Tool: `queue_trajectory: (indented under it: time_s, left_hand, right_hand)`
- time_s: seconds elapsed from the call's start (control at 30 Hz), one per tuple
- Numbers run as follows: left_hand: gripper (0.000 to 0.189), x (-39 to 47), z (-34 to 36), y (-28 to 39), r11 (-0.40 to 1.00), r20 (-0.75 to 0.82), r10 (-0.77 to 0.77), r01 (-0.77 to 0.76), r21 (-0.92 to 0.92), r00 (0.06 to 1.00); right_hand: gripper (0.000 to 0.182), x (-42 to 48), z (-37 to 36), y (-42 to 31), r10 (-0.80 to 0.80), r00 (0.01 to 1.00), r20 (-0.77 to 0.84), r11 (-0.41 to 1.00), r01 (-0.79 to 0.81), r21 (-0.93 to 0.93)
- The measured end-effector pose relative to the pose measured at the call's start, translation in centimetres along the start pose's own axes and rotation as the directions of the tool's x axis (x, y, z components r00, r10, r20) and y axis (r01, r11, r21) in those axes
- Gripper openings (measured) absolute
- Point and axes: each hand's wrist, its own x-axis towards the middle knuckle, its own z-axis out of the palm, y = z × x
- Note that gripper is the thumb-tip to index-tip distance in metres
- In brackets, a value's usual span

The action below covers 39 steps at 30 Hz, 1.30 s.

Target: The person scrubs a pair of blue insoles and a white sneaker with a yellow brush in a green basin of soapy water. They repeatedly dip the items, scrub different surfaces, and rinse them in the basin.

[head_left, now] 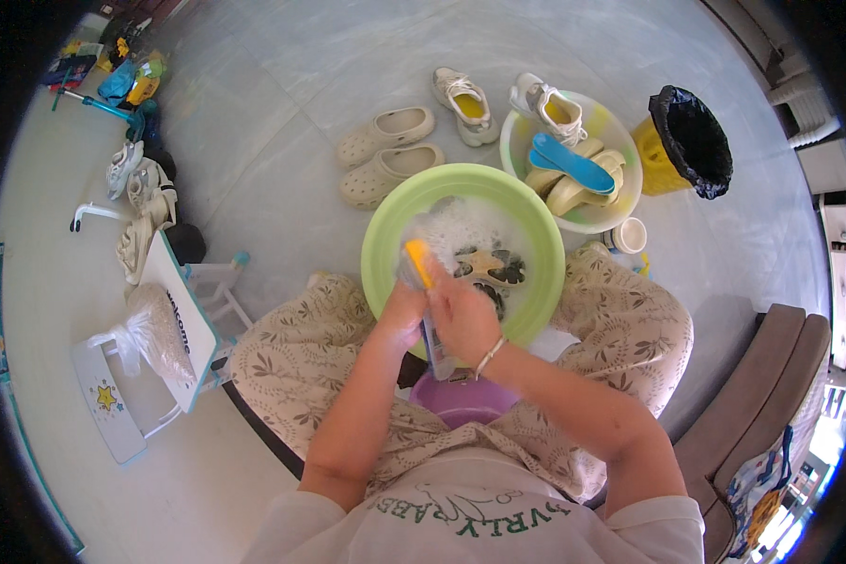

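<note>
In front of me stands a light green plastic basin (551, 282) holding foamy water. My left hand (403, 309) grips a greyish shoe (437, 356) over the basin's near rim, its near end pointing towards me. In my right hand (465, 314) is a yellow-orange brush (418, 259), held against the shoe; the bristles are hidden. My hands cover much of the shoe. A shoe sole with black and tan patches (490, 266) lies in the suds beside my right hand. A purple plastic vessel (462, 400) sits between my legs, below the shoe.
Beyond the basin are beige clogs (386, 134) and a sneaker (465, 106). A pale basin (633, 194) holds a sneaker, blue insoles (578, 166) and cream slippers. Nearby stand a lined yellow bin (652, 158) and white tub (629, 236). A small table (194, 345) is left, a sofa (740, 395) right.
</note>
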Motion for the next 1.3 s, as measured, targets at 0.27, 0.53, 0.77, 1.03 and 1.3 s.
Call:
queue_trajectory:
  time_s: [0.27, 0.53, 0.77, 1.03, 1.3]
  left_hand:
    - [0.051, -0.6, -0.6, -0.3, 0.984, 0.064, -0.067, 0.056, 0.166, 0.996]
    - [0.047, 1.4, -1.7, -0.1, 0.956, 0.028, -0.025, 0.032, -0.293, 0.999]
    - [0.045, 2.9, -1.1, -1.3, 0.951, -0.031, -0.059, 0.047, -0.307, 0.998]
    - [0.043, 3.4, -1.2, 0.7, 0.970, -0.096, -0.016, -0.008, -0.243, 0.995]
    - [0.046, 3.3, 0.3, -0.7, 0.982, -0.155, -0.005, -0.024, -0.186, 0.988]
  right_hand:
    - [0.041, 3.6, -0.7, 3.4, 0.105, 0.970, -0.218, 0.984, -0.134, -0.120]
    - [0.044, -0.6, 1.0, 1.0, 0.158, 0.987, 0.019, 0.987, -0.158, 0.012]
    - [0.043, 1.5, 0.8, 1.8, 0.108, 0.990, -0.094, 0.993, -0.112, -0.043]
    - [0.049, -1.8, 1.4, 0.7, 0.073, 0.997, 0.040, 0.997, -0.072, -0.027]
    - [0.049, 2.9, 0.8, 2.5, 0.146, 0.986, -0.080, 0.966, -0.160, -0.203]
